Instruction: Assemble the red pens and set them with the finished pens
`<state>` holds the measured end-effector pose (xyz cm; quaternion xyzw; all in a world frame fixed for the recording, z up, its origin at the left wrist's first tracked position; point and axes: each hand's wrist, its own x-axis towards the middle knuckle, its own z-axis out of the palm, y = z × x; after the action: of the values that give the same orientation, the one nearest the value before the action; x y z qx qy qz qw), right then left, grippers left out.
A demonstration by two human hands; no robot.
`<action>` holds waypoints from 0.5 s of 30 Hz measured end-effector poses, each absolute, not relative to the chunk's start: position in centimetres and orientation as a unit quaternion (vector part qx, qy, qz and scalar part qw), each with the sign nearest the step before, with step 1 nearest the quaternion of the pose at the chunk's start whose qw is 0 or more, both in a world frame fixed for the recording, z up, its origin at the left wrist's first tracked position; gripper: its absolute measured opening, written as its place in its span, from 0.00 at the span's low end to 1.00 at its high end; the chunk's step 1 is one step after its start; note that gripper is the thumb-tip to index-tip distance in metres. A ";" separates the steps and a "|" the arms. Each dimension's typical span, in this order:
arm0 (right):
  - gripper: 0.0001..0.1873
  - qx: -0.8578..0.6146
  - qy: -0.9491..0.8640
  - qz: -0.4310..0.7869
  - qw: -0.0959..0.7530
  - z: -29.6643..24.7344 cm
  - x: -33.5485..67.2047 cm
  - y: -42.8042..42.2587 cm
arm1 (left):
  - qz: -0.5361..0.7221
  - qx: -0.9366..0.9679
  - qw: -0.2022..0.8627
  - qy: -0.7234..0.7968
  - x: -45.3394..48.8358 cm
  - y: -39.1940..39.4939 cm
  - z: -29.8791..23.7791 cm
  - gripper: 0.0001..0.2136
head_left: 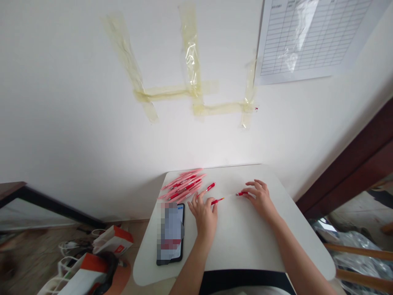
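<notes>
Over the white table [239, 233], my left hand [203, 217] pinches a short red pen part [217, 201] with a yellowish tip pointing right. My right hand [260, 198] pinches another short red pen part [241, 194], its silver and dark end pointing left toward the first. A gap separates the two parts. Just beyond my left fingertips lies a red pen [210, 187]; whether a finger touches it I cannot tell. Left of that hand, pink and red pens [184, 184] lie in a loose pile.
A phone [181, 246], partly blurred out, lies left of my left forearm. Behind the table rises a white wall [215, 143] with yellowed tape and a printed sheet [307, 45]. Paper bags [113, 241] stand on the floor at left. Wooden bars [365, 252] and clear plastic are at right.
</notes>
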<state>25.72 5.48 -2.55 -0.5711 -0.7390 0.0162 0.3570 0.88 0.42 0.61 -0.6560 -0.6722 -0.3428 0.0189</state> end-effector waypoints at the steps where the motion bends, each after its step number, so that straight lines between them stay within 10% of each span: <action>1: 0.12 -0.571 -0.735 0.014 0.365 -2.6 26.0 5.6 | -0.343 -0.655 0.023 -0.673 0.8 0.4 0.7 0.05; 15: 0.11 -0.550 -0.736 0.024 0.394 -2.1 26.5 5.5 | -0.331 -0.658 0.039 -0.675 0.8 0.5 0.8 0.05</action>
<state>26.50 5.52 -2.08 -0.5501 -0.7361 0.0238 0.3937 0.76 0.48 0.81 -0.6585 -0.6746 -0.3315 0.0389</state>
